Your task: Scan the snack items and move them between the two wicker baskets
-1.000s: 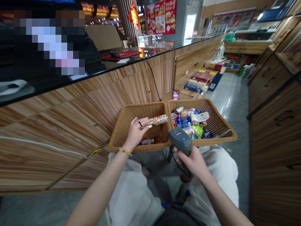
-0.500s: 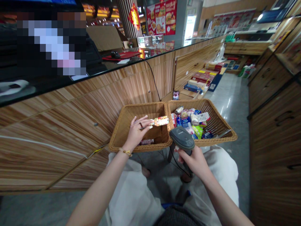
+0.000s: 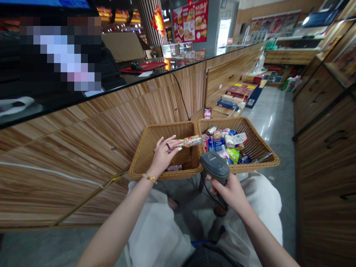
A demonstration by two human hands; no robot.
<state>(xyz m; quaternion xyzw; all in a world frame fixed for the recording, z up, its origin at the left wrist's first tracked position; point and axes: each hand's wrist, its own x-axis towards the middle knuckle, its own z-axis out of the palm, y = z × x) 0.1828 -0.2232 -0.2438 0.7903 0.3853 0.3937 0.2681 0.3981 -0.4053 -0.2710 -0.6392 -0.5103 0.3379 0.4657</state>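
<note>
Over the left wicker basket, my left hand pinches a clear tube of colourful candy by one end, the tube pointing right. Below it, a similar dark-pink pack lies on that basket's floor. My right hand is wrapped round the handle of a dark grey barcode scanner, whose head sits in front of where the two baskets meet. The right wicker basket holds several snack packs, among them a green pack, a silvery can-like item and blue packets.
A wooden counter with a dark glossy top runs along the left. Boxes are stacked on a low shelf beyond the baskets, near a small phone-like screen. Drawers line the right side. A cable hangs from the scanner.
The bright glare on the candy tube has gone, and its coloured contents show clearly now. Both hands stay almost in place.
</note>
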